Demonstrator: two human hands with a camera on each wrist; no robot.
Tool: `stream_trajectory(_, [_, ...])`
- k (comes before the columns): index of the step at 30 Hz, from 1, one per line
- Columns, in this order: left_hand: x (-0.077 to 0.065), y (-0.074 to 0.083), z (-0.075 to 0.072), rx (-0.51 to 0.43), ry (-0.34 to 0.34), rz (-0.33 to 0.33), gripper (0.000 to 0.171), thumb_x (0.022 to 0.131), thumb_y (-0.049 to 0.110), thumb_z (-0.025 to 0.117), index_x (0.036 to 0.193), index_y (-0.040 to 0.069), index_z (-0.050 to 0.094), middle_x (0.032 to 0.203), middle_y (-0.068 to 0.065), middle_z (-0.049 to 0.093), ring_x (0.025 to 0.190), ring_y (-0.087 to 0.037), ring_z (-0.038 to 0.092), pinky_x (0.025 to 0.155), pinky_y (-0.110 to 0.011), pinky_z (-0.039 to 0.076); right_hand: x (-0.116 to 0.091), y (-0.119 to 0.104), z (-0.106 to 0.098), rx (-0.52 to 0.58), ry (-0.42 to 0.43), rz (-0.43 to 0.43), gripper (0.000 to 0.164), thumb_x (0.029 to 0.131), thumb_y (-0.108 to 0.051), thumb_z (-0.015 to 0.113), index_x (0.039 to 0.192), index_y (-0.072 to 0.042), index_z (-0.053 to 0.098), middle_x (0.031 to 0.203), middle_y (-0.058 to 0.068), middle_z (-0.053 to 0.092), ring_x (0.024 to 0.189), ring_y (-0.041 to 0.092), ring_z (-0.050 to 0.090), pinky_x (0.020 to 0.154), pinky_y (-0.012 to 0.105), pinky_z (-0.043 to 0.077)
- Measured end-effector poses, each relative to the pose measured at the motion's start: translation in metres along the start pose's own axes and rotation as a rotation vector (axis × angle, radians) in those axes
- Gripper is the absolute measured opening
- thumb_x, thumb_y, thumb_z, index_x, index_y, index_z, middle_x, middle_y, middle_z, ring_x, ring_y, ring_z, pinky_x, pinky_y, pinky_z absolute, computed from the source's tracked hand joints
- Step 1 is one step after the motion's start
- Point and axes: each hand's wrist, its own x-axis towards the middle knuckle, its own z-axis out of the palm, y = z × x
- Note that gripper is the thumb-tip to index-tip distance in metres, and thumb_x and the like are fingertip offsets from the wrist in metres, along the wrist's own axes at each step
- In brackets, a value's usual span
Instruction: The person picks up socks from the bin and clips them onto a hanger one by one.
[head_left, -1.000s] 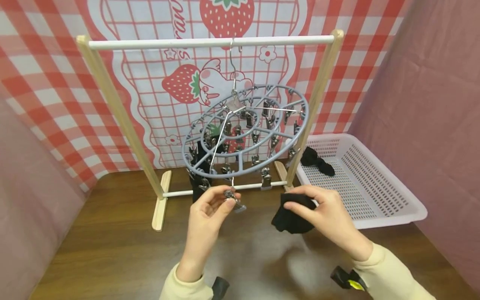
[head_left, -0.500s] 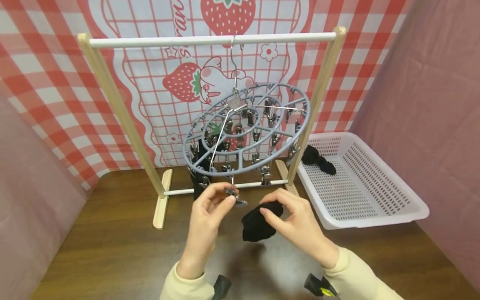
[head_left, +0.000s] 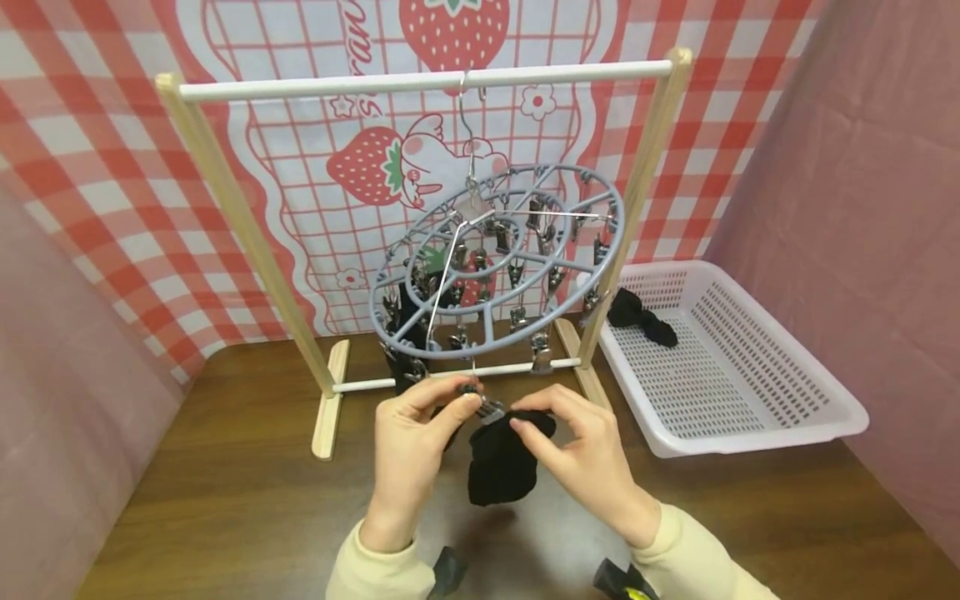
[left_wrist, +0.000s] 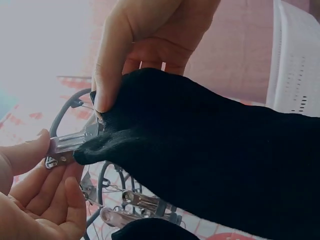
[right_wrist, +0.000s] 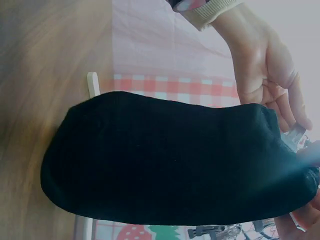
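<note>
Between thumb and fingers, my left hand (head_left: pixel 420 450) pinches the handles of a metal clip (left_wrist: pixel 70 142) that dangles from the front of the round grey hanger (head_left: pixel 487 337). My right hand (head_left: pixel 588 458) pinches the top edge of a black sock (head_left: pixel 502 467), whose body hangs down below the fingers. In the left wrist view the clip's jaws meet the sock's edge; whether they have closed on the cloth cannot be told. The right wrist view shows the sock stretched out and covering much of the clip.
The hanger hooks onto the white bar (head_left: pixel 315 88) of a wooden stand (head_left: pixel 240 242). Several other clips hang around its rings, with black cloth (head_left: pixel 411 308) at the left. A white basket (head_left: pixel 757 442) at the right holds a knotted black sock bundle (head_left: pixel 641 319).
My right hand has brought the black sock leftward from beside the basket to the clip. My left hand has kept its pinch on the clip, nearly in place.
</note>
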Motion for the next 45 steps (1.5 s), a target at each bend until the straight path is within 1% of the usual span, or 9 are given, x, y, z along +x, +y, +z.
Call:
stream_trajectory(7, [-0.001, -0.002, 0.001, -0.014, 0.006, 0.023, 0.018, 0.078, -0.011, 0.071, 0.093, -0.019, 0.067, 0.084, 0.014, 0.073, 0.08, -0.002, 0.069, 0.075, -0.02, 0.057, -0.002, 0.0, 0.001, 0.011, 0.002, 0.049, 0.022, 0.075, 0.005, 0.077, 0.091, -0.009, 0.072, 0.086, 0.001, 0.072, 0.082, 0.01, 0.067, 0.072, 0.014, 0.049])
stream_trajectory(14, [-0.001, -0.004, 0.004, 0.08, -0.004, 0.048, 0.017, 0.075, -0.009, 0.075, 0.091, -0.013, 0.071, 0.09, -0.025, 0.072, 0.08, -0.001, 0.069, 0.074, -0.02, 0.057, 0.001, -0.001, 0.005, 0.064, 0.057, 0.02, 0.023, 0.074, 0.008, 0.077, 0.09, -0.007, 0.072, 0.085, 0.005, 0.072, 0.082, 0.01, 0.067, 0.075, 0.014, 0.05])
stream_trajectory(18, [-0.003, -0.006, 0.005, 0.127, -0.007, 0.086, 0.017, 0.075, -0.007, 0.076, 0.091, -0.01, 0.072, 0.089, -0.025, 0.072, 0.08, 0.0, 0.068, 0.074, -0.019, 0.056, 0.001, -0.003, 0.009, 0.093, 0.109, 0.021, 0.023, 0.073, 0.012, 0.076, 0.09, -0.004, 0.071, 0.084, 0.009, 0.071, 0.082, 0.01, 0.066, 0.078, 0.014, 0.05])
stream_trajectory(24, [-0.004, -0.002, -0.001, 0.138, -0.053, -0.002, 0.018, 0.08, -0.004, 0.074, 0.098, -0.007, 0.072, 0.094, -0.024, 0.072, 0.083, -0.003, 0.068, 0.079, -0.019, 0.055, -0.002, -0.007, 0.011, 0.092, 0.074, 0.046, 0.025, 0.074, 0.011, 0.076, 0.092, -0.005, 0.07, 0.086, 0.008, 0.071, 0.082, 0.01, 0.067, 0.08, 0.015, 0.052])
stream_trajectory(28, [-0.005, 0.002, -0.004, 0.137, -0.066, -0.06, 0.02, 0.084, -0.003, 0.071, 0.103, -0.006, 0.069, 0.098, -0.024, 0.07, 0.086, -0.005, 0.066, 0.083, -0.019, 0.053, 0.001, -0.004, 0.004, 0.061, 0.042, -0.029, 0.009, 0.085, -0.007, 0.074, 0.094, -0.005, 0.07, 0.086, 0.006, 0.071, 0.081, 0.012, 0.067, 0.08, 0.014, 0.051])
stream_trajectory(32, [-0.004, 0.002, -0.009, 0.259, -0.054, -0.025, 0.019, 0.084, -0.003, 0.07, 0.103, -0.001, 0.07, 0.098, -0.016, 0.072, 0.086, -0.006, 0.063, 0.083, -0.02, 0.051, 0.017, 0.004, -0.012, -0.093, 0.16, -0.231, 0.026, 0.096, -0.024, 0.063, 0.09, 0.0, 0.07, 0.083, 0.01, 0.07, 0.077, 0.02, 0.064, 0.08, 0.019, 0.051])
stream_trajectory(37, [-0.003, 0.005, -0.016, 0.491, -0.008, 0.067, 0.019, 0.081, -0.001, 0.07, 0.097, 0.009, 0.071, 0.092, -0.002, 0.07, 0.085, -0.009, 0.062, 0.081, -0.024, 0.051, 0.052, 0.019, -0.038, -0.363, 0.37, -0.363, 0.019, 0.084, -0.012, 0.067, 0.099, -0.001, 0.069, 0.103, 0.018, 0.066, 0.096, 0.034, 0.06, 0.09, 0.036, 0.046])
stream_trajectory(41, [-0.002, 0.005, -0.019, 0.526, 0.033, 0.09, 0.019, 0.083, 0.0, 0.068, 0.098, 0.01, 0.071, 0.093, -0.002, 0.069, 0.086, -0.009, 0.061, 0.082, -0.023, 0.049, 0.077, 0.029, -0.059, -0.557, 0.277, -0.342, 0.042, 0.077, -0.008, 0.071, 0.119, -0.006, 0.064, 0.13, 0.018, 0.058, 0.125, 0.036, 0.052, 0.108, 0.049, 0.037])
stream_trajectory(45, [-0.002, 0.0, -0.019, 0.54, 0.081, 0.137, 0.022, 0.083, -0.003, 0.068, 0.103, 0.007, 0.071, 0.096, -0.004, 0.071, 0.085, -0.008, 0.061, 0.08, -0.021, 0.048, 0.088, 0.036, -0.064, -0.619, 0.177, -0.293, 0.041, 0.08, -0.003, 0.07, 0.12, -0.005, 0.063, 0.128, 0.018, 0.06, 0.12, 0.036, 0.055, 0.111, 0.048, 0.036])
